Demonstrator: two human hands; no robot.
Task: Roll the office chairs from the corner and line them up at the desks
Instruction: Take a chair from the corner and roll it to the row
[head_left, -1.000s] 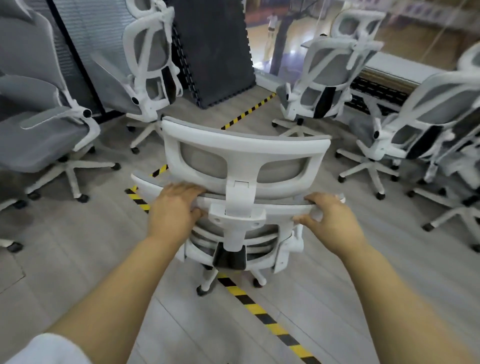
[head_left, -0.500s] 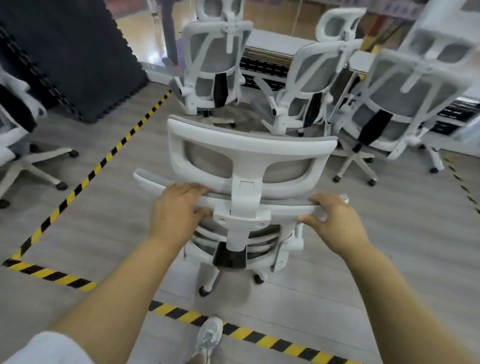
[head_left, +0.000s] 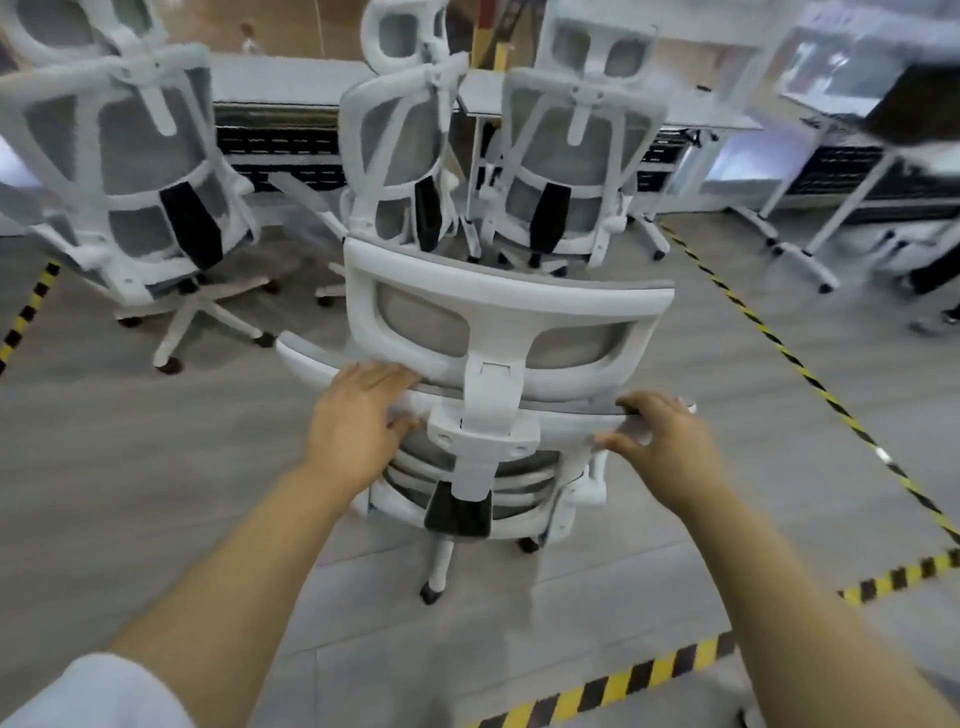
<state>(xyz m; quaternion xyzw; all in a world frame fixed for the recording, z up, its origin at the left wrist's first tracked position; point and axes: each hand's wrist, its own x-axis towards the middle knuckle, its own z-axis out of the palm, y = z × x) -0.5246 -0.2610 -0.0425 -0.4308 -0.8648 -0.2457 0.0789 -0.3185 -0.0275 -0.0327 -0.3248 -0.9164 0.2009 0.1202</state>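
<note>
You are standing behind a white office chair (head_left: 470, 483) and holding it by the top rail (head_left: 571, 408) of its backrest, just under the headrest (head_left: 509, 306). Your left hand (head_left: 358, 415) is gripping the rail left of the centre bracket, fingers lying over the top edge and thumb tucking underneath. Your right hand (head_left: 665, 441) is gripping the rail's right end, fingers curling over it and thumb pressing from below. A white sleeve (head_left: 93, 691) is showing on your left arm.

The chair is sitting on the grey floor (head_left: 130, 467) with its back facing you and one castor (head_left: 428, 592) showing under the seat. It is standing in the open, near a row of three matching chairs but apart from them. The left chair (head_left: 130, 171), the middle chair (head_left: 400, 156) and the right chair (head_left: 571, 156) are all standing at the desks (head_left: 280, 78) with their backs toward you, each showing a black strip on its lower back. The middle chair is standing just beyond your headrest, turning slightly sideways. Black perforated panels (head_left: 275, 140) are hanging below the desk tops.

Yellow-and-black tape (head_left: 623, 680) is running across the floor near you and up the right side. The picture is blurring toward its edges, so any labels are too smeared to read.
</note>
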